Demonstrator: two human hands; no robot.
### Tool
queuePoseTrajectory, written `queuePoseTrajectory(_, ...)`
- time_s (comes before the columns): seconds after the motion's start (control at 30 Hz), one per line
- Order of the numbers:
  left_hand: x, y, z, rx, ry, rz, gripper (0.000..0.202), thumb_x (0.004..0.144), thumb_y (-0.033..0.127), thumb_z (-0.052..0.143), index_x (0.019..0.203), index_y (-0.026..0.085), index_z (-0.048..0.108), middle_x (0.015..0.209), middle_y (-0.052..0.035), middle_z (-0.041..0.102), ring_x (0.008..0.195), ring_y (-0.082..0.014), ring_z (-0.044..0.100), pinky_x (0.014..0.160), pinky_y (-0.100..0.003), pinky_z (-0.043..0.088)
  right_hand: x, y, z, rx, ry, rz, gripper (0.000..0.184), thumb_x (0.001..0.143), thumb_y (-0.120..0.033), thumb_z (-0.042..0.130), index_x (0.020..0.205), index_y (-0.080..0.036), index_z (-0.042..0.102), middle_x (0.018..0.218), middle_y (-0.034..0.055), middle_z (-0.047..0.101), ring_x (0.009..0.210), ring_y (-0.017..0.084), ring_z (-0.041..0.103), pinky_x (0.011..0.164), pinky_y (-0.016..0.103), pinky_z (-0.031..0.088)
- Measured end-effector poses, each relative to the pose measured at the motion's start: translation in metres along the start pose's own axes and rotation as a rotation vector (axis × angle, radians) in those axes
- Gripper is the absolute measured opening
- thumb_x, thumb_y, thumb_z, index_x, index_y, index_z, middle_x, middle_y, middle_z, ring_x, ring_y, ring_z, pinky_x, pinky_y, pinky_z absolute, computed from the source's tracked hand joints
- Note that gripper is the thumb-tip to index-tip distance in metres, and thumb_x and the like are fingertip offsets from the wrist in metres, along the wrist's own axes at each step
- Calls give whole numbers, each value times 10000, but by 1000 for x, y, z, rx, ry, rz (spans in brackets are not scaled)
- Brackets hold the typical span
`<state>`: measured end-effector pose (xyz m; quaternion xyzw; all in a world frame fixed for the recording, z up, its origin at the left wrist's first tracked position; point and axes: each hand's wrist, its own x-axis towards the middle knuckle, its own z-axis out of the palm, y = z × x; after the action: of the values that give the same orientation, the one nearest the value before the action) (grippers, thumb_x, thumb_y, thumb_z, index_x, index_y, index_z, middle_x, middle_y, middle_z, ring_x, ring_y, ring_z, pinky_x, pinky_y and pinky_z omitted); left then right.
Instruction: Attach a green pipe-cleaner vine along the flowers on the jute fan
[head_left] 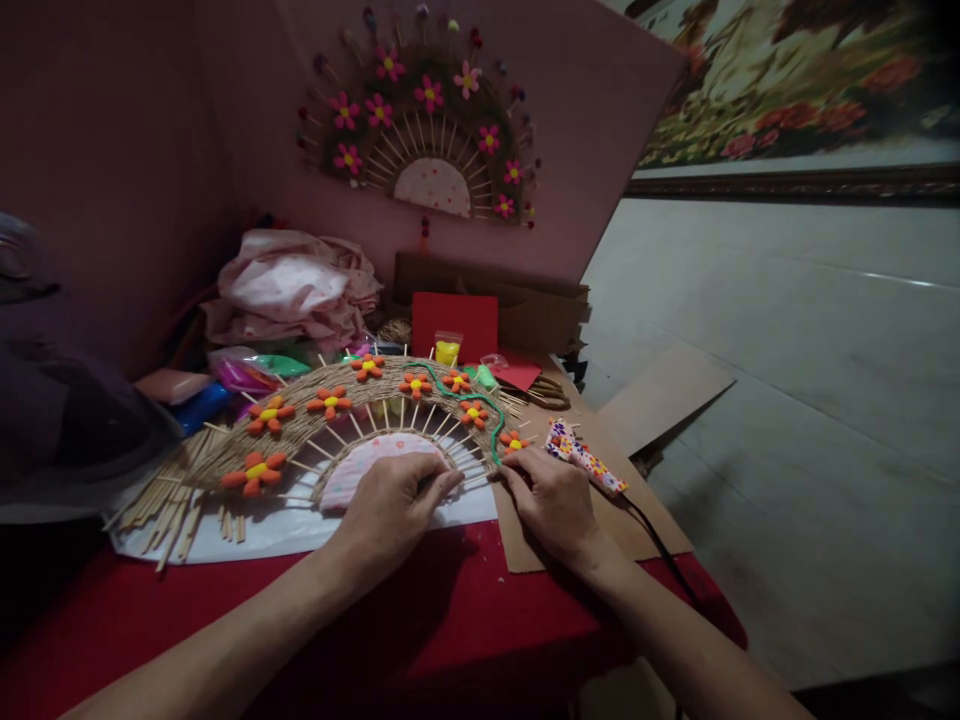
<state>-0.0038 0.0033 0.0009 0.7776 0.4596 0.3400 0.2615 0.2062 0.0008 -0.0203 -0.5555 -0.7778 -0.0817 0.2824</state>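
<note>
Pale sticks (176, 505): loose, heaped at the left on a white sheet (281, 535).
Woven fan (391, 370): flat on the counter (450, 600), arched away from the person, dotted with orange flowers (271, 414).
Left hand (401, 495): fingers curled over the fan's pink centre; whether they grip anything, I cannot tell.
Green strand (480, 397): winding along the fan's right side.
Right hand (551, 500): pinching the strand's lower end.
Glue gun (585, 460): flower-patterned, lying on cardboard (525, 540).

Glue gun (586, 458) right of fan (391, 371)
</note>
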Motion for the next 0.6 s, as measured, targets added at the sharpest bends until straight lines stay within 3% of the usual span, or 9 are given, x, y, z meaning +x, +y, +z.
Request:
queuePoseTrajectory(0.17,0,0,0,1,18,22,294,862,339,496,673,156,628,626,-1,587,598,-108,470,588,-250,315,-2,1,2,-6,-7,-14,150,869,-192,517,816,-181,657,795,37,681,757,167,638,672,252,415)
queuePoseTrajectory(0.37,0,1,-1,13,19,29,286,859,327,503,659,156,617,614,4,576,586,-101,457,579,-243,308,-11,5,3,0,36,-51,189,869,-162,504,970,-179,664,863,49,695,788,177,636,718,268,432)
queuePoseTrajectory(0.6,-1,1,0,111,23,20,285,859,328,499,657,162,611,600,3,559,558,-100,409,556,-252,277,-18,7,1,-91,7,-104,248,853,-144,507,1043,-183,662,809,53,669,726,181,611,655,278,413)
